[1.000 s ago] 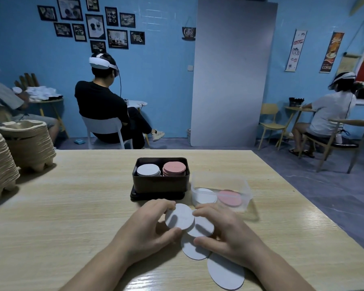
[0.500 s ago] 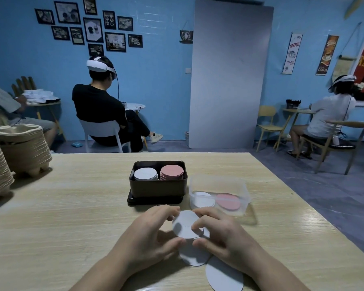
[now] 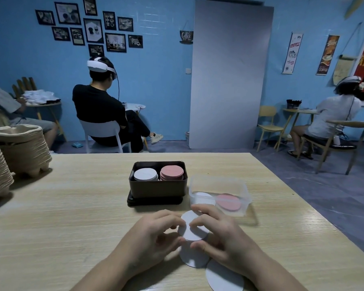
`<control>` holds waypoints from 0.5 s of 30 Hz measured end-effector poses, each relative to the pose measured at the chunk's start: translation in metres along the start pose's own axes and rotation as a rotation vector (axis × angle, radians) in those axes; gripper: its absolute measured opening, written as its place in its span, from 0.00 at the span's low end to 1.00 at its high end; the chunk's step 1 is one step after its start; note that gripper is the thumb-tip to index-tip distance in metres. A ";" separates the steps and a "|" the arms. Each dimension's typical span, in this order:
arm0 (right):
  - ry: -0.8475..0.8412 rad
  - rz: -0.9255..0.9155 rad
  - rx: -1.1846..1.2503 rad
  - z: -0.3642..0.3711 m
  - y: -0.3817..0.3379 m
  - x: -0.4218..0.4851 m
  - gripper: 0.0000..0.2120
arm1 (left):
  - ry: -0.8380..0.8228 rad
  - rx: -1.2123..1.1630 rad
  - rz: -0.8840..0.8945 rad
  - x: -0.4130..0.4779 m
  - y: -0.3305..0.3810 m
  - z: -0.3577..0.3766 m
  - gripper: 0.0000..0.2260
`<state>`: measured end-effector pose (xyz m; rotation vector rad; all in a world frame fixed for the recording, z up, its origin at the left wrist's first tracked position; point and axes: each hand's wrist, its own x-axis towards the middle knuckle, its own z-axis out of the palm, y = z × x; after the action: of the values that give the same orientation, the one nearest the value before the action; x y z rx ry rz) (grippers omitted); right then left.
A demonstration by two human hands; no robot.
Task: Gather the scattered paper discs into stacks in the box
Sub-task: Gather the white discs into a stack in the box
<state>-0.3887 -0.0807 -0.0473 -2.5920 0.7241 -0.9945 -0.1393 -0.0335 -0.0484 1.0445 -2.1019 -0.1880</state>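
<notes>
My L hand (image 3: 153, 234) and R hand (image 3: 225, 238) meet at the near middle of the table (image 3: 72, 217). Both have curled fingers and pinch one white disc (image 3: 192, 228) btwn them. L fingertips are on its left edge, R fingers lie over its top-right edge, and the R thumb is at its lower edge. The disc faces up toward me.

Just below it a 2nd disc (image 3: 194, 258) lies flat on the wood, partly under my hands. A 3rd disc (image 3: 222, 278) lies by my R wrist, touching the 2nd (can't tell which is on top).

Past my hands sits the black box (image 3: 158, 186), open, on a black base (image 3: 155, 201). Inside, a white stack (image 3: 145, 174) is on the left and a pink stack (image 3: 172, 172) on the right, side by side, tops near the rim.

Just right of the box is a clear tub (image 3: 243, 189) w/ a white tub disc (image 3: 202, 197) and a pink tub disc (image 3: 228, 201) flat on its bottom. At the far left edge are stacked pulp trays (image 3: 21, 148).
</notes>
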 end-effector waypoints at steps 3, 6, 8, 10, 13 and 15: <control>0.025 -0.010 0.006 0.000 0.001 0.000 0.14 | -0.029 0.014 0.002 0.000 0.000 0.000 0.11; 0.006 0.003 0.016 0.000 0.000 -0.001 0.14 | -0.030 0.026 0.009 0.001 0.001 0.000 0.09; -0.018 0.035 0.025 0.000 -0.001 -0.002 0.13 | -0.019 0.021 0.005 0.000 0.003 -0.001 0.08; -0.038 0.073 0.039 0.000 0.000 -0.002 0.13 | -0.003 0.030 0.004 -0.002 0.003 0.000 0.08; -0.040 0.055 0.008 0.001 0.002 -0.001 0.12 | -0.008 0.049 -0.007 -0.002 0.002 0.002 0.08; -0.039 0.030 -0.007 0.001 0.003 -0.001 0.11 | -0.007 0.095 0.006 -0.002 0.001 0.003 0.08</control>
<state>-0.3896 -0.0826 -0.0494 -2.5910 0.7564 -0.9314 -0.1414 -0.0319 -0.0511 1.0943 -2.1371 -0.0899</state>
